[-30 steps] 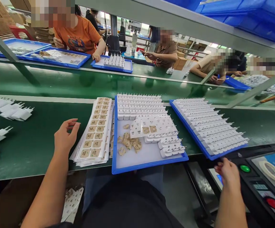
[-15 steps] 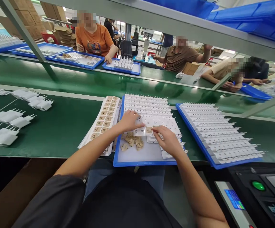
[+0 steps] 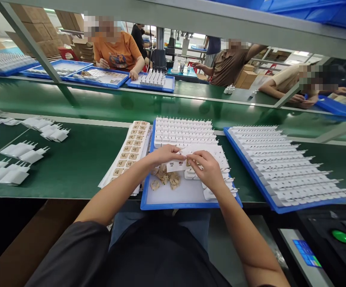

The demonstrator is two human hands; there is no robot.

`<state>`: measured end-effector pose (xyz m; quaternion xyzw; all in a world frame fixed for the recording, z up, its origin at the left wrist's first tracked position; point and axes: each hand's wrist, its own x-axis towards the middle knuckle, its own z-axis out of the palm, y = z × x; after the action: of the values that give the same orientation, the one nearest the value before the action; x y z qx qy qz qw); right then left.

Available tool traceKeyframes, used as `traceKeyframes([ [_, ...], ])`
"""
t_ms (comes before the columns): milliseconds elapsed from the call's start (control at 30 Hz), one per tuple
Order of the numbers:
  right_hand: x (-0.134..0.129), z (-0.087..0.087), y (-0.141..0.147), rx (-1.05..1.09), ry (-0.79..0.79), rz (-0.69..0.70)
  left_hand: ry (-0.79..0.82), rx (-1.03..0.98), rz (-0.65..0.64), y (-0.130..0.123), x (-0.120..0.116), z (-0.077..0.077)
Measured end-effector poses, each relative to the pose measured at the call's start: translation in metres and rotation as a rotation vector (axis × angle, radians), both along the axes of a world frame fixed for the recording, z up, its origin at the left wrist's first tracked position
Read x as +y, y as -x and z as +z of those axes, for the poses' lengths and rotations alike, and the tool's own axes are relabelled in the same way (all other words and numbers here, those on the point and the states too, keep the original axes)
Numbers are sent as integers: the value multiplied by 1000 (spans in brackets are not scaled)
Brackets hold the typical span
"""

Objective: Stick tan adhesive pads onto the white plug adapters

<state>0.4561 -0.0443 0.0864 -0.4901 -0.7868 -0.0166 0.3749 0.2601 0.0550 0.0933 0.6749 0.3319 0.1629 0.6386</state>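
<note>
My left hand is closed on a white label sheet with cut-out shapes, thumb along its upper side. My right hand pinches at a small brown label piece on the sheet's right part; the fingertips of both hands almost meet, and partly hide it. Below the sheet is a blue-rimmed tray, holding rows of white plug adapters with pins pointing up. Crumpled brown paper scraps lie in the tray's near left part.
Left of the tray lies a stack of brown-and-white label sheets. Another tray of adapters stands to the right. Loose adapters lie on the green bench at far left. Across the belt, several people sit. A rail crosses overhead.
My right hand has shifted slightly left, bringing its fingertips up against the left hand's at the sheet. The left hand's fingers have closed more over the sheet. My view has turned slightly.
</note>
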Motion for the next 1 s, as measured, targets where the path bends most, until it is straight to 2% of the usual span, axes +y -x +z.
traceKeyframes([
  [167,3,0,-5,17,-4,33,40,-35,-25,-6,0,0],
  [333,3,2,-5,-6,-5,28,-2,-6,-14,-6,6,-4],
  [400,-1,6,-8,43,9,33,-70,42,-1,-3,12,-6],
  [467,-9,11,-14,143,25,18,-202,133,22,1,17,-5],
  [533,-21,14,-23,269,27,-41,-410,249,106,4,15,-4],
  [633,-41,9,-37,461,37,-152,-877,360,323,4,-6,-4],
  [667,-48,5,-41,515,50,-175,-1041,357,343,1,-17,-6],
  [700,-54,1,-43,562,62,-190,-1188,340,314,-1,-29,-10],
  [767,-65,-7,-46,618,84,-198,-1389,309,165,-10,-50,-19],
  [867,-78,-15,-44,619,107,-197,-1511,369,20,-23,-68,-36],
  [933,-85,-16,-40,606,113,-194,-1537,411,12,-30,-72,-43],
  [1000,-90,-16,-35,598,124,-179,-1525,390,24,-30,-75,-43],
])
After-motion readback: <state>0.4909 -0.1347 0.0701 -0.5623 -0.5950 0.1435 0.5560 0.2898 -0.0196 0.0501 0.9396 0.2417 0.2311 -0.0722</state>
